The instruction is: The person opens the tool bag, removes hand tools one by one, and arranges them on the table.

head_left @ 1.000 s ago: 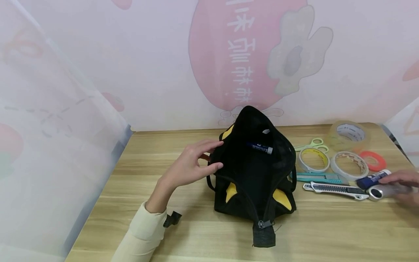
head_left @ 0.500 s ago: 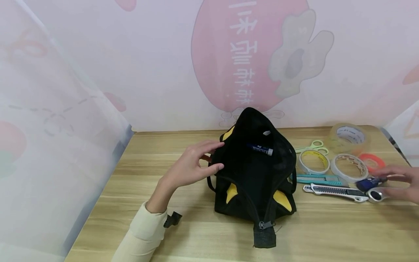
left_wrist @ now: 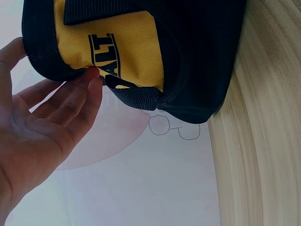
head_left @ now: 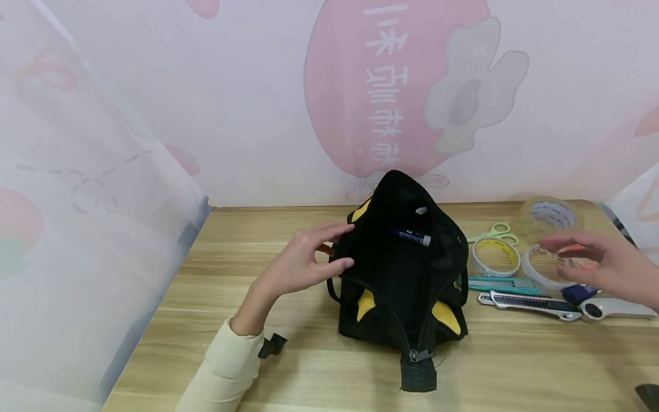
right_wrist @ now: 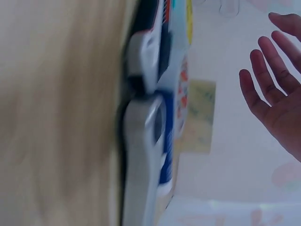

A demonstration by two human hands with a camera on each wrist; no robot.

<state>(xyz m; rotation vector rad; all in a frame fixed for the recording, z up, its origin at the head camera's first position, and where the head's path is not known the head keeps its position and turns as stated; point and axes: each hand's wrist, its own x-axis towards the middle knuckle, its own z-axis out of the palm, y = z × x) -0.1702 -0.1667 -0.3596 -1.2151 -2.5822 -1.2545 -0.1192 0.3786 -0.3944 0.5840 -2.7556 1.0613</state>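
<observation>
A black bag with yellow patches stands unzipped, its mouth gaping. Inside it lies a dark blue stick with a pale end. My left hand holds the bag's left rim, thumb and forefinger at the edge; in the left wrist view other fingers touch the yellow lettered panel. My right hand hovers with spread, slightly bent fingers and nothing in them, over a white tape roll and a red-orange ring, partly hiding both. A blue glue stick shows below it.
Right of the bag lie green scissors, a yellow-cored tape roll, a clear tape roll, a teal utility knife, a silver utility knife and a grey-white handled tool. A printed cloth rises behind the table.
My right hand has lifted away from the glue stick and the grey-white tool and moved left and up, over the tape rolls. The left hand and bag keep their place.
</observation>
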